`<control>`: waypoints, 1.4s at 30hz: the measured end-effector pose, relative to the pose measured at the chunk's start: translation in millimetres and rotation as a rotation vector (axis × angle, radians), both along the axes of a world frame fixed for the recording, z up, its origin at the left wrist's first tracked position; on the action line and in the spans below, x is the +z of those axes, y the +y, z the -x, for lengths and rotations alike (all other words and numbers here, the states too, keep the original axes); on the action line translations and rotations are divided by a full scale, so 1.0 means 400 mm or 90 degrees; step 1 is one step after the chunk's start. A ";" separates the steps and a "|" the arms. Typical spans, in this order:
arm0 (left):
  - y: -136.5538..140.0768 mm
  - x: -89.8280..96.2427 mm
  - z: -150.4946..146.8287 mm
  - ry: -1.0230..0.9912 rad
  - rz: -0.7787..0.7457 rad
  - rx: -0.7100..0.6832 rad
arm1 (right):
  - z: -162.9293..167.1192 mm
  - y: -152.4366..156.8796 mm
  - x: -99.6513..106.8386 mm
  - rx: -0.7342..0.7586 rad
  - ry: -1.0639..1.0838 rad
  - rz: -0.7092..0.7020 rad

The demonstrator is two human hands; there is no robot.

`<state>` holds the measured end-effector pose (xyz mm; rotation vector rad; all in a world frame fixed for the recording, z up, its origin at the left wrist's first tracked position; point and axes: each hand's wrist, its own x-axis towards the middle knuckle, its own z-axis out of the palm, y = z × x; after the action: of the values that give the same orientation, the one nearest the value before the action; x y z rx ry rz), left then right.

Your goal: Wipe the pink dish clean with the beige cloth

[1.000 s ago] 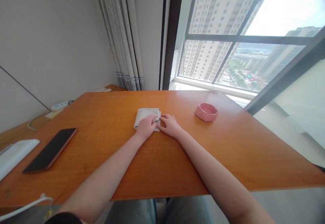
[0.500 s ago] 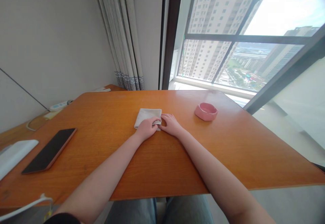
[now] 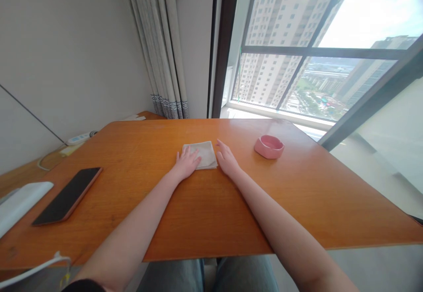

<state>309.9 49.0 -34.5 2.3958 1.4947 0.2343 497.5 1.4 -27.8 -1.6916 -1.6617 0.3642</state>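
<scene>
A folded pale grey cloth (image 3: 206,154) lies flat near the middle of the wooden table (image 3: 211,212). Spread over the cloth's left side is my left hand (image 3: 187,163), its fingers apart and resting on the fabric. My right hand (image 3: 227,159) lies just beyond the cloth's right edge with its fingers stretched forward, holding nothing. To the right of that hand sits a pink angular bowl (image 3: 269,147).
A dark tablet (image 3: 68,197) and a white object (image 3: 24,204) lie on the left. A white cable (image 3: 36,267) hangs at the front left corner. Behind are a power strip (image 3: 78,138), a curtain (image 3: 165,54) and a large window.
My left hand has let go of the cloth's right edge and moved left, opening flat on it. The cloth now lies smooth, and my right hand has moved slightly right, fingers straighter.
</scene>
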 end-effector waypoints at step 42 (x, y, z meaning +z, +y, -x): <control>-0.012 -0.025 -0.018 0.087 -0.089 -0.052 | -0.422 -0.367 -0.055 -0.276 -0.350 0.276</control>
<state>316.9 44.2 -44.4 2.6248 1.4791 0.1648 666.4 -145.4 -49.7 -2.5934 -1.5830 0.0415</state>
